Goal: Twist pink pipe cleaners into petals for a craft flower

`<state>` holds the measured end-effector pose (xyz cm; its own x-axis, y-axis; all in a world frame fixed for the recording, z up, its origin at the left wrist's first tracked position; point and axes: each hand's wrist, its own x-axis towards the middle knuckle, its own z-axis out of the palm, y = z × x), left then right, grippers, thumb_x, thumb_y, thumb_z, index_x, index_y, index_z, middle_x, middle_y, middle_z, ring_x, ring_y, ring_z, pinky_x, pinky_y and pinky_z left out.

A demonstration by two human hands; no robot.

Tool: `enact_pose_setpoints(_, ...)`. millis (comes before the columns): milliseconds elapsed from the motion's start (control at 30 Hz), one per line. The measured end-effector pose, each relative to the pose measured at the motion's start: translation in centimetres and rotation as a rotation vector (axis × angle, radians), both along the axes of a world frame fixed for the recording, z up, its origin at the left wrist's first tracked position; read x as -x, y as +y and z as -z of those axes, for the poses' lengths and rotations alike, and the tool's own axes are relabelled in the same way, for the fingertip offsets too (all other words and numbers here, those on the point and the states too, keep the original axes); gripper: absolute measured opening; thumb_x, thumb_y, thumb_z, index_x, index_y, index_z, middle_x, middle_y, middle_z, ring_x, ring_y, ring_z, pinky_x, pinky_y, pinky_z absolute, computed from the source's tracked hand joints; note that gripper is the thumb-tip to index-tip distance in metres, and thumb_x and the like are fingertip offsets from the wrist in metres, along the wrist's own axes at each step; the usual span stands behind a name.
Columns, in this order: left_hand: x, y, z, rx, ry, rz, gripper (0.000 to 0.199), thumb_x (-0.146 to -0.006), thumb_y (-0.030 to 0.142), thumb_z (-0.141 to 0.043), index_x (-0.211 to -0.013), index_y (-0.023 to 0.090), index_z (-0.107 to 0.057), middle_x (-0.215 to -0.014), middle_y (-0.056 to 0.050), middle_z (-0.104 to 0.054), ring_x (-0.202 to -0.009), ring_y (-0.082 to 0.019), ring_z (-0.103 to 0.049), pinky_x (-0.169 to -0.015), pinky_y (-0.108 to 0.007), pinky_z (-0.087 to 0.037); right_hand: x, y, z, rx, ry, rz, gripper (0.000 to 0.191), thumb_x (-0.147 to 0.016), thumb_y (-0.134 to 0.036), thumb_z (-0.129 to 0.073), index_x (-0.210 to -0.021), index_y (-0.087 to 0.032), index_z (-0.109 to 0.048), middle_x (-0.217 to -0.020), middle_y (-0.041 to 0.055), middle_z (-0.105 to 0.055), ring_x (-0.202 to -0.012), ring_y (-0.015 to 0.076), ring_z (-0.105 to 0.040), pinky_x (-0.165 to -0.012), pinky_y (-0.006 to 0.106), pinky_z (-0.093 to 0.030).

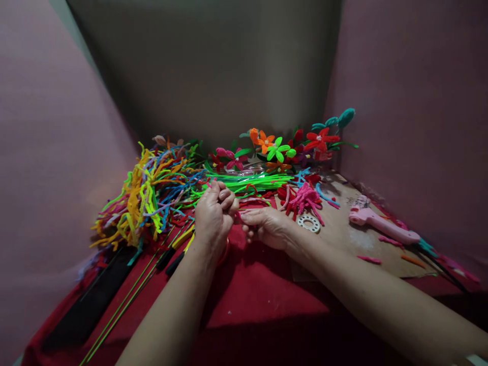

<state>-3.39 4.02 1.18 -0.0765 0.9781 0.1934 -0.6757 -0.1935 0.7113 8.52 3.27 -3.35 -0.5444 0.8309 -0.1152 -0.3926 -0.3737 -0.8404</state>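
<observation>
My left hand (218, 208) is closed above the middle of the red cloth, fingers curled round a pink pipe cleaner (238, 215), most of it hidden. A bit of pink also shows above its fingertips. Just to the right, my right hand (267, 224) pinches the other end of the same pink piece between thumb and finger. Behind the hands lies a bundle of bright green pipe cleaners (255, 181). Near my right wrist are a pile of short pink pipe cleaners (306, 197) and a white ring with holes (308, 223).
A large heap of multicoloured pipe cleaners (148, 195) lies at left, beside yellow-and-black handled pliers (183, 238) and thin green stems (125, 305). Finished fuzzy flowers (278, 149) stand at the back. On a cardboard sheet (343, 249) at right rests a pink glue gun (383, 223).
</observation>
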Motion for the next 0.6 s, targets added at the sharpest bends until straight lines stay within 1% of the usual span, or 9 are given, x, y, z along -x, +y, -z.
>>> enact_pose_setpoints(67, 0.1, 0.0, -0.2, -0.007, -0.015, -0.026, 0.027, -0.081, 0.035, -0.056, -0.067, 0.015, -0.046, -0.049, 0.009, -0.032, -0.034, -0.002, -0.026, -0.034, -0.016, -0.022, 0.1, -0.2, 0.0, 0.018, 0.001, 0.004, 0.008, -0.067, -0.013, -0.062, -0.060, -0.011, -0.058, -0.051, -0.0001, -0.054, -0.045, 0.0079, -0.046, -0.047, 0.022, -0.036)
enact_pose_setpoints(167, 0.3, 0.0, -0.5, 0.010, -0.036, -0.062, 0.025, -0.083, 0.032, -0.055, -0.067, 0.015, -0.046, -0.047, 0.009, -0.030, -0.032, -0.002, -0.025, -0.032, -0.016, -0.019, 0.2, -0.4, 0.0, 0.018, -0.010, -0.021, 0.006, -0.069, -0.013, -0.062, -0.067, -0.008, -0.063, -0.051, 0.0007, -0.055, -0.043, 0.0078, -0.047, -0.048, 0.023, -0.037)
enact_pose_setpoints(300, 0.6, 0.1, -0.7, 0.011, -0.070, -0.062, 0.024, -0.084, 0.029, -0.053, -0.066, 0.015, -0.047, -0.044, 0.010, -0.030, -0.031, -0.002, -0.023, -0.031, -0.017, -0.017, 0.2, -0.4, -0.1, 0.017, -0.051, -0.033, 0.006, -0.070, -0.013, -0.062, -0.071, -0.007, -0.065, -0.054, 0.0019, -0.058, -0.043, 0.0072, -0.049, -0.048, 0.022, -0.038)
enact_pose_setpoints(333, 0.6, 0.1, -0.7, -0.005, -0.074, -0.045, 0.023, -0.084, 0.030, -0.054, -0.067, 0.015, -0.048, -0.044, 0.010, -0.030, -0.031, -0.002, -0.025, -0.031, -0.017, -0.018, 0.2, -0.3, -0.2, 0.024, -0.067, -0.021, 0.006, -0.070, -0.012, -0.061, -0.072, -0.008, -0.065, -0.053, 0.0018, -0.058, -0.043, 0.0069, -0.048, -0.047, 0.022, -0.038)
enact_pose_setpoints(400, 0.6, 0.0, -0.7, -0.047, -0.052, -0.001, 0.022, -0.080, 0.035, -0.057, -0.073, 0.014, -0.053, -0.048, 0.008, -0.040, -0.035, -0.003, -0.036, -0.035, -0.016, -0.028, 0.0, 0.0, -0.4, 0.029, -0.078, 0.037, 0.006, -0.071, -0.013, -0.061, -0.070, -0.008, -0.065, -0.052, 0.0012, -0.057, -0.041, 0.0065, -0.047, -0.045, 0.021, -0.037)
enact_pose_setpoints(467, 0.5, -0.1, -0.6, -0.079, 0.032, 0.051, 0.025, -0.074, 0.037, -0.064, -0.082, 0.014, -0.058, -0.062, 0.002, -0.056, -0.051, -0.007, -0.053, -0.046, -0.018, -0.040, -0.2, 0.2, -0.8, 0.015, -0.060, 0.110, 0.007, -0.071, -0.013, -0.061, -0.069, -0.008, -0.065, -0.051, 0.0007, -0.056, -0.040, 0.0062, -0.045, -0.044, 0.021, -0.037)
enact_pose_setpoints(500, 0.5, -0.2, -0.5, -0.064, 0.114, 0.090, 0.027, -0.070, 0.036, -0.068, -0.084, 0.014, -0.060, -0.070, -0.001, -0.061, -0.059, -0.009, -0.057, -0.052, -0.020, -0.044, -0.3, 0.3, -1.1, 0.006, -0.045, 0.137, 0.006, -0.071, -0.013, -0.061, -0.069, -0.008, -0.065, -0.050, 0.0004, -0.056, -0.040, 0.0061, -0.045, -0.043, 0.021, -0.036)
enact_pose_setpoints(533, 0.5, -0.2, -0.3, -0.032, 0.218, 0.130, 0.028, -0.067, 0.033, -0.071, -0.084, 0.013, -0.062, -0.076, -0.004, -0.063, -0.065, -0.012, -0.060, -0.056, -0.022, -0.045, -0.4, 0.4, -1.3, 0.000, -0.032, 0.154, 0.006, -0.070, -0.013, -0.062, -0.068, -0.008, -0.065, -0.050, 0.0001, -0.056, -0.040, 0.0059, -0.044, -0.043, 0.021, -0.036)
enact_pose_setpoints(600, 0.5, -0.3, 0.1, 0.041, 0.443, 0.179, 0.023, -0.063, 0.028, -0.074, -0.076, 0.012, -0.065, -0.071, -0.004, -0.064, -0.062, -0.012, -0.059, -0.058, -0.023, -0.045, -0.5, 0.6, -1.8, 0.002, -0.004, 0.164, 0.005, -0.070, -0.012, -0.063, -0.067, -0.009, -0.063, -0.049, -0.0008, -0.055, -0.039, 0.0055, -0.044, -0.042, 0.021, -0.034)
